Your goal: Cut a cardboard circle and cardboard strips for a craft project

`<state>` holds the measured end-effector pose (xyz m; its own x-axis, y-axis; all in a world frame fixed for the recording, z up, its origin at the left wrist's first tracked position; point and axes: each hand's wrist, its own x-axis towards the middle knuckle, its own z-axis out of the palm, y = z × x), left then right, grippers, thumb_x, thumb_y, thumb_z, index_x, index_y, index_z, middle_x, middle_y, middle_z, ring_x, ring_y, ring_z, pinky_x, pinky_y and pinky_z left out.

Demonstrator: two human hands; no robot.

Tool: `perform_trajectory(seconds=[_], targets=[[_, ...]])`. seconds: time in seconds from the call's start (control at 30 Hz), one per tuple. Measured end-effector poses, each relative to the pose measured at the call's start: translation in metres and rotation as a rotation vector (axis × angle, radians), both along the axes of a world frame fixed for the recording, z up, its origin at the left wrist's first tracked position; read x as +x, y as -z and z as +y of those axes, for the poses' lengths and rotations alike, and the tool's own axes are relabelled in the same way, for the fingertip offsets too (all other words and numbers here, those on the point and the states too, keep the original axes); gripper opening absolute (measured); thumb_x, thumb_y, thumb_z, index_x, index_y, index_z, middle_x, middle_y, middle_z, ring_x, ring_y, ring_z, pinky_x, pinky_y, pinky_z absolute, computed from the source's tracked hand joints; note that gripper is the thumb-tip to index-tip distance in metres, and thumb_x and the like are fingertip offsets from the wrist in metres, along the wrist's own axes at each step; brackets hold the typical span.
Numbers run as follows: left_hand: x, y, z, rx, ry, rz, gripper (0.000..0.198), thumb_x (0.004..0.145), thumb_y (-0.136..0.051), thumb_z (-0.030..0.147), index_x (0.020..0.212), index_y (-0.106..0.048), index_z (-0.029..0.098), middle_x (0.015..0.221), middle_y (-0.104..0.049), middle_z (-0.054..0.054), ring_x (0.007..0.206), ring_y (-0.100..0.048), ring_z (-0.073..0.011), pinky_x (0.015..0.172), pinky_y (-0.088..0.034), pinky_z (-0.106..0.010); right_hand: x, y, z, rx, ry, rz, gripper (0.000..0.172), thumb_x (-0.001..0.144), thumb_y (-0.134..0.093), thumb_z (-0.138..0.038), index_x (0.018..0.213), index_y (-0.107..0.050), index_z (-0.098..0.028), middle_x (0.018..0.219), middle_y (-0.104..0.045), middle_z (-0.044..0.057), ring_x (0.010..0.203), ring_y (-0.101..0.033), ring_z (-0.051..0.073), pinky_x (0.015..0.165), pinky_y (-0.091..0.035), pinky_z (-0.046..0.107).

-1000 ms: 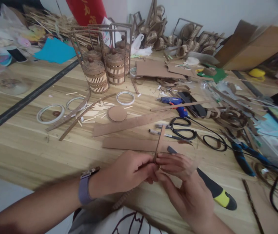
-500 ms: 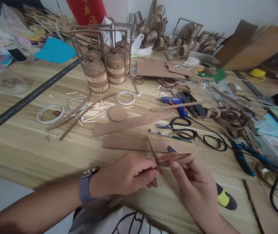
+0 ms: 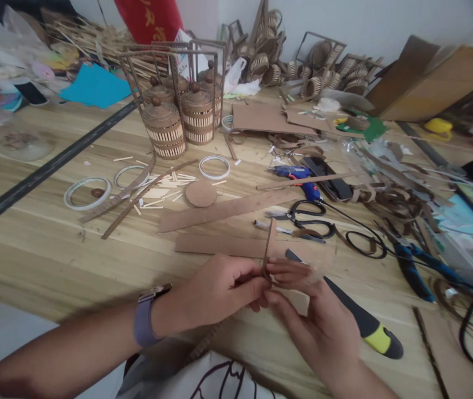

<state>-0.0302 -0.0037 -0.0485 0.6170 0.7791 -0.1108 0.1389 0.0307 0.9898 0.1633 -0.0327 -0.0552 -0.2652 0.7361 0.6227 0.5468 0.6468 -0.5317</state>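
Low in the middle, my left hand [image 3: 220, 291], with a watch on its wrist, pinches a thin brown cardboard strip [image 3: 270, 244] that stands up from the fingertips. My right hand [image 3: 315, 316] meets it from the right, its fingers bent around the strip's lower end and somewhat blurred. Beyond the hands lies a flat cardboard strip [image 3: 220, 245]. A knife with a black and yellow handle [image 3: 375, 332] is partly covered by my right hand. Black-handled scissors [image 3: 309, 216] and a pen [image 3: 263, 225] rest just past the hands.
Lidded woven baskets [image 3: 164, 130] stand at the back left. A blue glue gun [image 3: 297, 174] and blue pliers [image 3: 413, 269] lie to the right. White tape rings [image 3: 214, 167], small sticks and a cardboard disc [image 3: 200, 193] are left of centre. A cardboard box [image 3: 440, 83] is at the back right.
The strip between my hands now stands more upright, with its broader side showing. My right hand has shifted left, closer to my left fingertips, uncovering more of the knife.
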Motion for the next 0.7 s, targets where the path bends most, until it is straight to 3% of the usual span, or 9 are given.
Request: perform_trajectory(seconds=[0.13, 0.33, 0.47, 0.53, 0.6, 0.7], targets=[[0.002, 0.000, -0.003, 0.012, -0.019, 0.043, 0.028, 0.097, -0.051, 0.028, 0.074, -0.062, 0.018, 0.072, -0.073, -0.002, 0.065, -0.066, -0.0139, 0.059, -0.047, -0.021, 0.000, -0.001, 0.000, 0.014, 0.024, -0.081, 0.016, 0.092, -0.063, -0.013, 0.101, -0.064, -0.027, 0.092, -0.079, 0.003, 0.088, -0.078, 0.022, 0.078, -0.064, 0.035], [-0.002, -0.002, -0.004, 0.152, 0.078, 0.039, 0.031, 0.096, -0.050, 0.024, 0.069, -0.064, 0.017, 0.068, -0.071, -0.002, 0.062, -0.064, -0.0111, 0.057, -0.042, -0.018, 0.003, 0.002, -0.004, -0.208, 0.109, 0.162, 0.009, 0.095, -0.063, -0.020, 0.097, -0.068, -0.027, 0.087, -0.079, 0.000, 0.080, -0.076, 0.016, 0.070, -0.061, 0.024], [-0.007, -0.001, 0.000, 0.250, 0.166, -0.001, 0.034, 0.101, -0.049, 0.029, 0.074, -0.065, 0.017, 0.070, -0.069, -0.001, 0.066, -0.063, -0.0116, 0.062, -0.041, -0.020, 0.003, 0.004, 0.004, -0.477, -0.057, 0.502, 0.016, 0.100, -0.058, -0.028, 0.086, -0.064, -0.025, 0.075, -0.076, 0.000, 0.060, -0.070, 0.015, 0.053, -0.058, 0.023], [-0.007, 0.001, 0.001, 0.297, 0.179, -0.002, 0.032, 0.100, -0.049, 0.028, 0.075, -0.065, 0.017, 0.072, -0.068, -0.001, 0.067, -0.060, -0.0114, 0.064, -0.040, -0.021, 0.003, 0.005, 0.007, -0.536, -0.097, 0.577, 0.019, 0.102, -0.056, -0.030, 0.084, -0.062, -0.024, 0.074, -0.075, 0.001, 0.055, -0.068, 0.015, 0.050, -0.057, 0.024], [-0.007, 0.001, 0.002, 0.266, 0.156, 0.000, 0.028, 0.098, -0.050, 0.027, 0.075, -0.063, 0.017, 0.071, -0.067, 0.000, 0.061, -0.055, -0.0099, 0.060, -0.038, -0.020, 0.003, 0.004, 0.005, -0.483, -0.056, 0.516, 0.015, 0.101, -0.058, -0.028, 0.089, -0.065, -0.024, 0.078, -0.077, 0.002, 0.060, -0.071, 0.016, 0.056, -0.059, 0.025], [-0.005, 0.001, 0.001, 0.072, 0.094, -0.007, 0.027, 0.095, -0.057, 0.039, 0.080, -0.062, 0.017, 0.070, -0.065, 0.000, 0.058, -0.052, -0.0100, 0.052, -0.035, -0.020, 0.002, 0.001, -0.001, -0.268, 0.018, 0.327, 0.006, 0.097, -0.062, -0.022, 0.095, -0.066, -0.025, 0.085, -0.079, 0.002, 0.077, -0.076, 0.018, 0.069, -0.063, 0.027]])
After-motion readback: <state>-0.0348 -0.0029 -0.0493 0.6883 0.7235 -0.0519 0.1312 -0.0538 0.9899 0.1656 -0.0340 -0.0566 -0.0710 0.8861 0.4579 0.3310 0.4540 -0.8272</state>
